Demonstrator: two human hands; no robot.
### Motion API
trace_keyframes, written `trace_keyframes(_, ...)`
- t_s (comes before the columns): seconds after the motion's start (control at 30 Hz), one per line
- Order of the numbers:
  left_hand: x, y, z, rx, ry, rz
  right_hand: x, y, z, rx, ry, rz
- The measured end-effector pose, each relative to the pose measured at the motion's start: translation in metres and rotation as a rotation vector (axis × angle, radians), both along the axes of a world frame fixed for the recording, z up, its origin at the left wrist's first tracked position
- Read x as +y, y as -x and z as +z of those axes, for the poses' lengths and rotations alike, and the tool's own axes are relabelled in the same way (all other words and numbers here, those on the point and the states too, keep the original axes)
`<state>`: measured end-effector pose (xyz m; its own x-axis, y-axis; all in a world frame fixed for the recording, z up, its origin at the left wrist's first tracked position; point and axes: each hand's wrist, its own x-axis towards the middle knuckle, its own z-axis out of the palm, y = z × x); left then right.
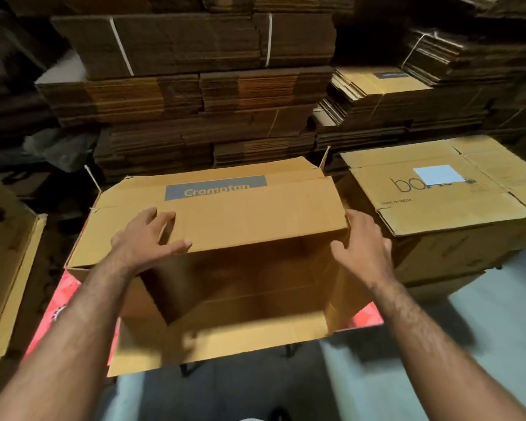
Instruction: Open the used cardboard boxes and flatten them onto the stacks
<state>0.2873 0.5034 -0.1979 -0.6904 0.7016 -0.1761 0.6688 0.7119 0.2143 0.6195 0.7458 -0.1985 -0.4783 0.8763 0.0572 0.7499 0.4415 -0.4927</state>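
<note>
A tan cardboard box with a grey "Crompton" label stands open in front of me on a red patterned surface. Its inside is bare and its near flap hangs toward me. My left hand rests on the box's far top panel near its left end, fingers spread, thumb at the panel's front edge. At the panel's right corner my right hand has its fingers curled round the edge. Flattened boxes form a stack to the right, the top one bearing a pale blue sticker.
Tall bundles of flattened cardboard tied with white string fill the back. Another bundle sits at back right. A further tan carton lies at the left edge. Grey floor shows at lower right.
</note>
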Motion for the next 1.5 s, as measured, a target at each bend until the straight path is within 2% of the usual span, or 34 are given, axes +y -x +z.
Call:
trace_keyframes(0.1,0.003,-0.005,0.001,-0.017,-0.011,0.027,-0.002,0.034,0.021,0.140,-0.166,0.082)
trace_keyframes(0.17,0.007,-0.012,0.000,-0.019,-0.019,0.032,-0.006,0.073,0.037,0.148,-0.158,0.234)
trace_keyframes(0.3,0.017,-0.030,-0.006,0.027,-0.013,0.044,-0.021,0.156,0.038,-0.029,-0.153,0.528)
trace_keyframes(0.37,0.013,-0.035,-0.006,0.027,-0.033,0.051,-0.028,0.177,0.022,-0.115,-0.112,0.599)
trace_keyframes(0.5,-0.010,-0.039,-0.010,0.118,-0.008,0.096,-0.031,0.184,-0.006,-0.149,-0.209,0.587)
trace_keyframes(0.6,-0.026,-0.040,-0.014,0.174,-0.101,0.404,-0.033,0.186,-0.008,-0.144,-0.225,0.577)
trace_keyframes(0.7,-0.043,-0.039,-0.005,0.034,-0.182,0.634,-0.032,0.185,-0.011,-0.139,-0.239,0.554)
trace_keyframes(0.77,-0.062,-0.035,0.002,-0.071,-0.122,0.661,-0.030,0.181,-0.011,-0.151,-0.241,0.551)
trace_keyframes(0.87,-0.112,-0.016,0.005,-0.119,-0.006,0.644,-0.028,0.179,-0.011,-0.129,-0.245,0.558)
trace_keyframes(1.03,-0.168,-0.001,0.018,-0.097,0.015,0.660,-0.026,0.176,-0.010,-0.133,-0.240,0.556)
trace_keyframes(1.17,-0.161,0.009,0.008,-0.166,-0.165,0.513,-0.034,0.185,-0.009,-0.163,-0.262,0.531)
trace_keyframes(1.27,-0.146,0.021,0.004,-0.178,-0.279,0.488,-0.043,0.198,-0.007,-0.179,-0.273,0.518)
trace_keyframes(1.4,-0.148,0.039,0.007,-0.563,-0.598,0.531,-0.064,0.221,0.003,-0.170,-0.256,0.509)
trace_keyframes(1.5,-0.161,0.060,0.004,-0.682,-0.691,0.584,-0.089,0.237,0.008,-0.194,-0.234,0.509)
